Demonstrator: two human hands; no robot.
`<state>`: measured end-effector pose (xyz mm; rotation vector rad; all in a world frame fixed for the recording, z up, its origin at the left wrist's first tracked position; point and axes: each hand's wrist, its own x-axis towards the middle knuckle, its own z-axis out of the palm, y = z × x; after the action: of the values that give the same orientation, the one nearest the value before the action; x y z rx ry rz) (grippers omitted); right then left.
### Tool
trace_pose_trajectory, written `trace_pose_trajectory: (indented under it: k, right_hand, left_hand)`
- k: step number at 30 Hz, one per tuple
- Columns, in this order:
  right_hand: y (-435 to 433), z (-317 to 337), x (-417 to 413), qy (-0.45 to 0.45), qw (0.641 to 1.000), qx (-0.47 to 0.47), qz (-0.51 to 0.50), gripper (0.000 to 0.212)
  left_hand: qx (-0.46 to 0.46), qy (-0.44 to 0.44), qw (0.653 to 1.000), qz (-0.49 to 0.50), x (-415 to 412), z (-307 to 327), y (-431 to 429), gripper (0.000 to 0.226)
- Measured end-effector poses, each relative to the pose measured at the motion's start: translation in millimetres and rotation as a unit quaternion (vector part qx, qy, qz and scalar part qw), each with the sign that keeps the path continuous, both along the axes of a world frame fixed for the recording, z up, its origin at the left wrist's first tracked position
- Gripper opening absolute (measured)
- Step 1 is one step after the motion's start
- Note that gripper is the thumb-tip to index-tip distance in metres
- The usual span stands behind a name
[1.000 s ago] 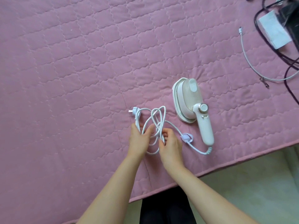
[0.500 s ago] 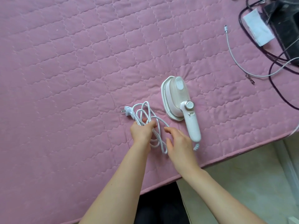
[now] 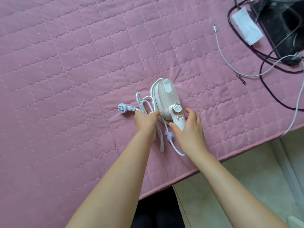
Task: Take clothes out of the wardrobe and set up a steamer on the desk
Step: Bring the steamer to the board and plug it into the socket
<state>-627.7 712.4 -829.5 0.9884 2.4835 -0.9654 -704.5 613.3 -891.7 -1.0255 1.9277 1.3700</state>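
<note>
Head view, looking down: the steamer [image 3: 166, 97] lies flat on the pink quilted cover [image 3: 65, 63], near the cover's edge on my side, its head pointing away from me. My right hand [image 3: 189, 127] is curled round its handle [image 3: 180, 123], thumb on the cord side and fingers wrapped over the other side just below the dial [image 3: 177, 109]. My left hand [image 3: 144, 119], just left of the steamer, is closed on the gathered loops of the white cord [image 3: 144, 102]. The plug [image 3: 122, 108] lies loose on the cover further left. A slack run of cord with its clip [image 3: 169, 134] trails from beside the handle toward me. Well to the right of the steamer lie dark and grey cables [image 3: 230, 63], apart from it.

I judge the step to be lifting steamer and cord together for the desk. To do it well I'd seat the handle fully in my palm first. I'd raise both hands at once so the cord doesn't pull taut between them, and gather the trailing loop and plug so nothing drags or snags.
</note>
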Motion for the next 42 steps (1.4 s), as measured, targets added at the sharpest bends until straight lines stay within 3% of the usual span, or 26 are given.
trace_pose_trajectory:
  k: [7,11,20,23,38,42]
  right_hand:
    - [3.3,-3.8,-15.6,-0.04,0.994,-0.095,-0.043,0.043]
    - [8.0,3.9,-20.9,-0.037,0.993,-0.086,-0.066,0.038]
    - [1.6,44.4,-12.3,-0.026,0.996,-0.058,-0.064,0.042]
    - [-7.7,67.2,-4.2,-0.014,0.996,-0.056,-0.062,0.037]
    - [-72.2,237.8,21.8,0.073,0.993,-0.079,0.043,0.037]
    - [-86.3,278.3,31.6,0.099,0.986,-0.084,0.101,0.038]
  left_hand:
    - [-0.001,-0.022,0.999,-0.028,-3.1,-12.2,2.8,0.045]
    - [0.036,-0.039,0.999,0.009,-4.3,2.9,5.9,0.019]
    - [0.079,-0.066,0.992,0.075,7.7,45.7,-16.3,0.013]
    - [0.062,-0.071,0.994,0.058,18.8,63.9,-37.8,0.027]
    - [0.028,-0.012,0.984,0.178,85.3,238.1,-139.8,0.014]
    - [0.03,0.004,0.966,0.256,109.2,280.9,-156.6,0.031]
